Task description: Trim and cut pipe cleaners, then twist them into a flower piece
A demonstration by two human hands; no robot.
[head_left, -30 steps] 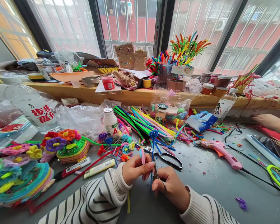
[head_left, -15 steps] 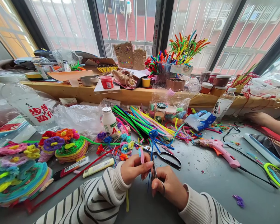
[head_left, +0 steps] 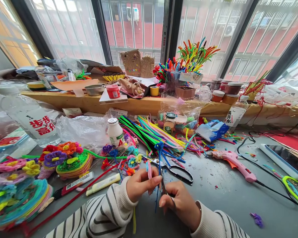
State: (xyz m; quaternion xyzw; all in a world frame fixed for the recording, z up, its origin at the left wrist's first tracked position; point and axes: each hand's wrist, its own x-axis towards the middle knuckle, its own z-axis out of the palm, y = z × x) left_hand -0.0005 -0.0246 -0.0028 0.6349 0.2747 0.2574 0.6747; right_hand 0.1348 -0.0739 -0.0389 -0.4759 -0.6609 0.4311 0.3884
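Note:
My left hand [head_left: 140, 185] pinches the thin stem of a blue pipe-cleaner flower [head_left: 159, 147], whose looped head stands upright above the fingers. A short pink and light-blue pipe-cleaner piece [head_left: 149, 171] sticks up from the same hand. In my right hand [head_left: 182, 203] is a small pair of scissors [head_left: 163, 185], its blades pointing up against the blue stem just right of my left fingertips. Whether the blades are parted I cannot tell. Larger black-handled scissors [head_left: 182, 175] lie on the table behind my hands, and small finished flowers [head_left: 132, 160] lie to the left.
Bundled pipe cleaners [head_left: 149, 132] lie behind the hands. A pink glue gun [head_left: 238, 165] and its cord are at right, near a tablet-like device [head_left: 283, 158]. Layered felt-like discs with flowers [head_left: 22, 195], a glue tube [head_left: 103, 184] and a white bottle [head_left: 115, 134] stand or lie left.
Both hands keep nearly the same pose on the blue stem, the scissors still beside it. Another person's arm at the right edge has gone out of view. My view has shifted slightly.

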